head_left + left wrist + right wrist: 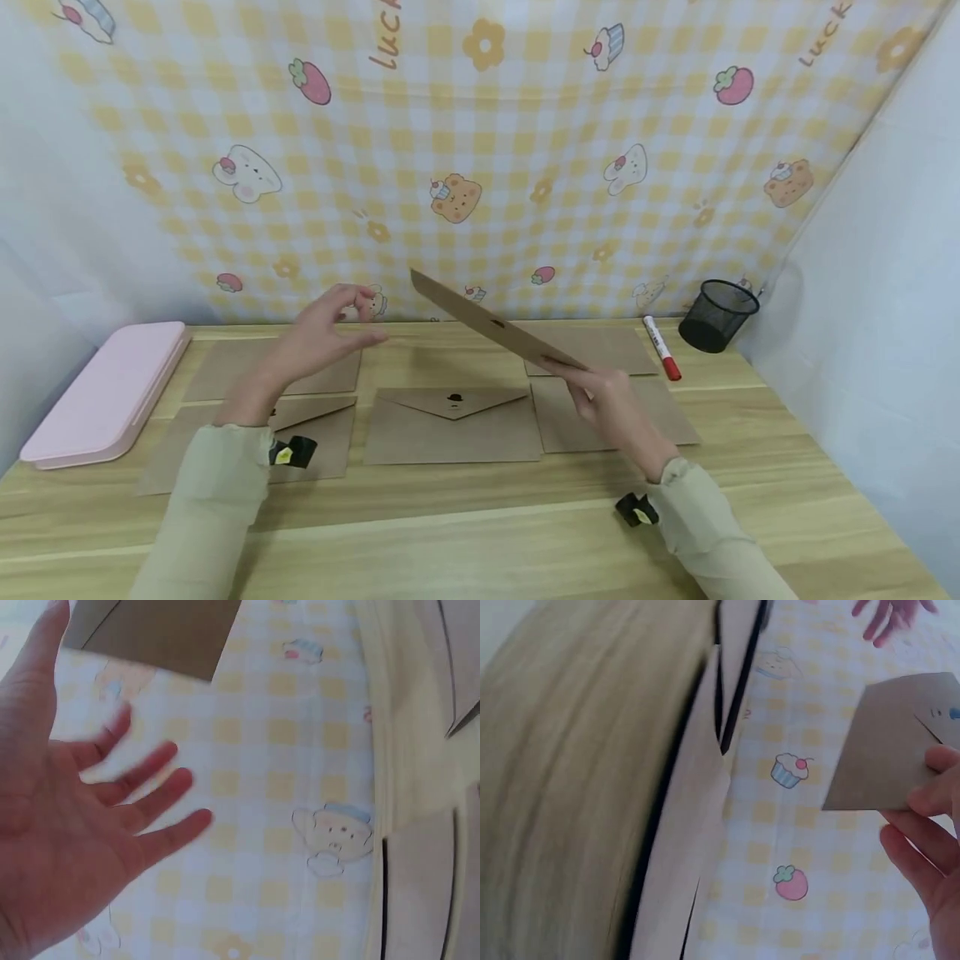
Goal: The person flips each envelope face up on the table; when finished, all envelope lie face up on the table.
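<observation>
In the head view my right hand point(611, 408) pinches a brown kraft envelope point(487, 321) by its right end, holding it tilted above the table. Its flap and a small dark print show in the right wrist view, where fingers and thumb grip one edge of the envelope point(889, 750). To the left, my left hand point(318, 333) is raised, fingers apart and holding nothing, a short gap from the envelope's far end. The left wrist view shows its palm and spread fingers point(161, 840). Below, another envelope point(453, 429) with a hat print lies flap up.
Two envelopes lie at left, the nearer one point(318, 442) partly under my left arm. Two more, including a near one point(555, 417), lie at right. A pink case point(112, 392) sits far left. A red-capped marker point(662, 348) and a black mesh cup point(717, 317) stand back right.
</observation>
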`<action>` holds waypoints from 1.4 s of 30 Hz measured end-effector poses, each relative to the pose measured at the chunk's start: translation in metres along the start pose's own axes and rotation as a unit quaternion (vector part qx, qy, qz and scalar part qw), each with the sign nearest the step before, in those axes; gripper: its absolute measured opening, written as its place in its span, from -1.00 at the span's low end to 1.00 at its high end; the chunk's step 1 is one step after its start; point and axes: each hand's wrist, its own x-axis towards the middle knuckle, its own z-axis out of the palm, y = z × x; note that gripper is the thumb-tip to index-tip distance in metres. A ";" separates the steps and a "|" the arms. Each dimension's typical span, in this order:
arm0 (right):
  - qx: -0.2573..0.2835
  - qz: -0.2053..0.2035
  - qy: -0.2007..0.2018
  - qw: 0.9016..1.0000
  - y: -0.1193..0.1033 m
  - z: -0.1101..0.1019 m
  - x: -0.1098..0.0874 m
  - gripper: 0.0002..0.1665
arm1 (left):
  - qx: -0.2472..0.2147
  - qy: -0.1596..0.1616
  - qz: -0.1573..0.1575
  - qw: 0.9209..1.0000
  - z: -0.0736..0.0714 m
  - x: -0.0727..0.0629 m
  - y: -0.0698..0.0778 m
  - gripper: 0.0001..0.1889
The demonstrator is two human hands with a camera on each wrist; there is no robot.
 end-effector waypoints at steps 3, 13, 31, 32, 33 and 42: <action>0.029 0.031 -0.003 0.999 0.004 -0.001 0.000 -0.51 | -0.003 0.016 0.017 1.000 -0.008 -0.003 -0.002 -0.73; 0.096 0.075 -0.049 0.991 0.005 -0.004 -0.001 -0.50 | 0.025 -0.038 0.057 0.997 0.005 -0.001 0.007 -0.46; 0.178 0.197 -0.136 0.954 0.001 -0.004 0.031 -0.62 | 0.118 -0.014 0.075 0.990 0.037 0.012 0.004 -0.64; 0.172 0.194 -0.147 0.954 0.007 0.000 0.035 -0.61 | 0.129 -0.020 0.066 0.989 0.037 0.013 0.003 -0.64; 0.168 0.193 -0.159 0.954 0.013 0.005 0.039 -0.59 | 0.139 -0.024 0.057 0.988 0.036 0.013 0.003 -0.63; 0.089 0.203 -0.241 0.945 0.041 0.039 0.077 -0.59 | 0.213 -0.058 0.013 0.975 0.033 0.038 -0.009 -0.65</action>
